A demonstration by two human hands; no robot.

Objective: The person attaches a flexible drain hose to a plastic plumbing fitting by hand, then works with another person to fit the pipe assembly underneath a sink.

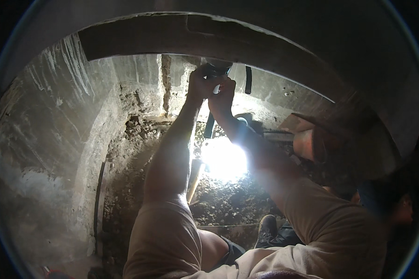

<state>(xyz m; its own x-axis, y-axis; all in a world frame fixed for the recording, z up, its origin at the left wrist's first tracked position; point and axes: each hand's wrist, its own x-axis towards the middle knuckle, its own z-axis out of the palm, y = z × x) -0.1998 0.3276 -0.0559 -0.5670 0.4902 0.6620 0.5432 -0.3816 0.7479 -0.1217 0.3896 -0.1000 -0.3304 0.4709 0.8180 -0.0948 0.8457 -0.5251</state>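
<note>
Both my arms reach up and away to the top middle of the head view. My left hand (200,84) is closed, its fingers wrapped up against a dark round fitting (219,69) under a curved dark beam (139,39). My right hand (223,95) is closed beside it, touching or nearly touching the left. A small pale piece (216,89) shows between the hands; I cannot tell what it is. Below them hangs a dark tube (210,126), its upper end hidden by my hands. Another short black tube (248,80) hangs to the right.
A glaring lamp (225,160) lights the gravel floor (223,204) between my arms. Near it lies a wooden handle (196,182). An orange bucket (304,142) stands to the right. Rough concrete wall (46,130) curves along the left. A boot (266,229) shows below.
</note>
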